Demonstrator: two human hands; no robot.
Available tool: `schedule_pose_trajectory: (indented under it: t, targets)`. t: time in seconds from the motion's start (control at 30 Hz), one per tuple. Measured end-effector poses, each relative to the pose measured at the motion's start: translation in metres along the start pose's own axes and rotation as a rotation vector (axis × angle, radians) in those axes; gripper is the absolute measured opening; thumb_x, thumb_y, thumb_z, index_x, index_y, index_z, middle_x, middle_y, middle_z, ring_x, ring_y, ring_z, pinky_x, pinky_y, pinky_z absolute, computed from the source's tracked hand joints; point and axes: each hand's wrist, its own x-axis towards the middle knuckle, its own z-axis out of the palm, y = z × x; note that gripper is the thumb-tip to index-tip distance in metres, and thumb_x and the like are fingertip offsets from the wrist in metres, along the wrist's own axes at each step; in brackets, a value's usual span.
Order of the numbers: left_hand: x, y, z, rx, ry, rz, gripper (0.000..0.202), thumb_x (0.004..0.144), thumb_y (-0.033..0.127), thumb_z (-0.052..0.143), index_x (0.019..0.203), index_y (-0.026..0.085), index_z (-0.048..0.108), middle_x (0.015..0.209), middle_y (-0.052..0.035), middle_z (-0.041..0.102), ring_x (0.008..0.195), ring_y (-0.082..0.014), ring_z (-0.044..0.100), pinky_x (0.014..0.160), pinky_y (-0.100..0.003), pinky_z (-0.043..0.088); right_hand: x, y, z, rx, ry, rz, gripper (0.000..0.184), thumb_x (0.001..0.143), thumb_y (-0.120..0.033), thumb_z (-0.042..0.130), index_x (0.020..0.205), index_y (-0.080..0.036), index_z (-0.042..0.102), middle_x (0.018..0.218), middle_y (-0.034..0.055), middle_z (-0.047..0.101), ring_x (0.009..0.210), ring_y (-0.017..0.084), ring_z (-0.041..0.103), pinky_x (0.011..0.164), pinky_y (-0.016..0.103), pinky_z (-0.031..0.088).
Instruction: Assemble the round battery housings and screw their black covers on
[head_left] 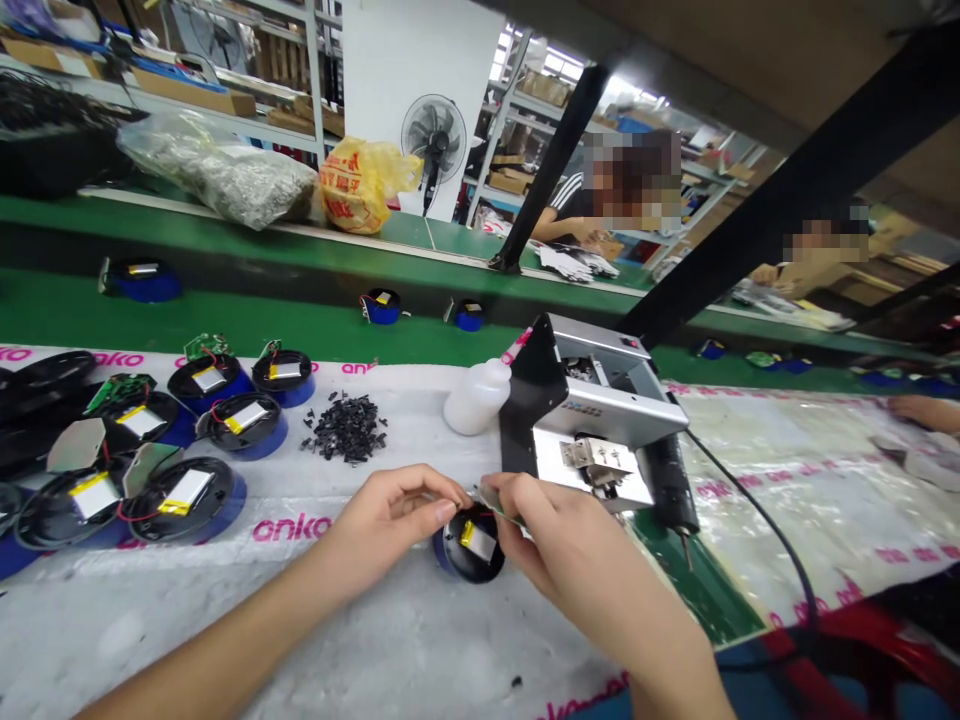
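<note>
While my hands are busy at the front edge of the bench, well to their left sit several round black plastic housings with blue bases, most showing flat silver-and-yellow batteries, and nearer my left hand lies a heap of small black plastic pieces, with a white plastic squeeze bottle with a pink tip beyond it. My left hand and right hand are together, fingertips meeting around a thin greenish circuit board. My right fingers clearly pinch it; I can't tell whether my left ones grip it or only steady its end. It sits just above a round black housing with a blue base, directly below my hands. To the right stand a silver sheet-metal bench machine and a black electric screwdriver. Holding the board here calls for a steady, level pinch.
</note>
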Motion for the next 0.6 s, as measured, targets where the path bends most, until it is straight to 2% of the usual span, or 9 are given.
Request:
schedule_pose_trajectory:
  t: [0.1,0.2,0.27,0.37,0.53,0.6]
  targets:
    - [-0.001,0.002,-0.001,0.028,-0.019,0.006,0.008,0.087,0.027,0.07,0.087,0.02,0.074,0.094,-0.003,0.074,0.092,-0.0173,0.065,0.084,-0.027,0.047,-0.006,0.004,0.009,0.052,0.037,0.028,0.021,0.092,-0.002,0.05,0.093,-0.023,0.044,0.109,0.0071,0.063,0.095,0.024,0.066,0.077,0.036,0.054]
    - [0.0,0.002,-0.003,0.019,0.027,-0.02,0.01,0.084,0.029,0.073,0.085,0.019,0.075,0.088,-0.0026,0.073,0.085,-0.0164,0.063,0.077,-0.026,0.046,-0.012,0.001,0.015,0.242,0.092,-0.003,0.018,0.097,-0.01,0.053,0.097,-0.024,0.042,0.109,0.0051,0.058,0.1,0.02,0.062,0.082,0.031,0.052]
    - [0.002,0.002,-0.004,-0.015,0.093,-0.06,0.012,0.08,0.03,0.076,0.083,0.018,0.076,0.084,-0.0023,0.072,0.08,-0.0153,0.061,0.072,-0.025,0.043,-0.015,-0.002,0.022,0.347,0.165,0.0,0.011,0.1,-0.018,0.051,0.099,-0.024,0.042,0.105,0.004,0.056,0.096,0.017,0.06,0.081,0.028,0.052]
    - [0.004,0.001,-0.007,-0.058,0.153,-0.098,0.014,0.078,0.031,0.078,0.081,0.017,0.077,0.079,-0.0017,0.07,0.076,-0.0136,0.057,0.071,-0.025,0.041,-0.016,-0.007,0.035,0.4,0.319,-0.034,0.003,0.102,-0.021,0.047,0.105,-0.023,0.047,0.107,0.0061,0.056,0.097,0.017,0.059,0.082,0.028,0.052]
    - [0.004,0.002,-0.006,-0.119,0.084,-0.154,0.024,0.074,0.037,0.08,0.079,0.013,0.079,0.075,-0.0044,0.069,0.07,-0.0131,0.054,0.068,-0.025,0.04,-0.01,-0.009,0.052,0.391,0.489,-0.156,0.035,0.093,-0.023,0.069,0.124,-0.021,0.053,0.115,0.0074,0.064,0.109,0.021,0.057,0.094,0.032,0.049]
    - [0.003,0.003,-0.006,-0.139,0.054,-0.17,0.027,0.073,0.038,0.081,0.079,0.011,0.079,0.073,-0.0046,0.068,0.07,-0.013,0.054,0.067,-0.025,0.039,-0.008,-0.009,0.054,0.391,0.51,-0.166,0.039,0.091,-0.019,0.072,0.126,-0.02,0.054,0.117,0.0073,0.065,0.111,0.021,0.057,0.097,0.033,0.049]
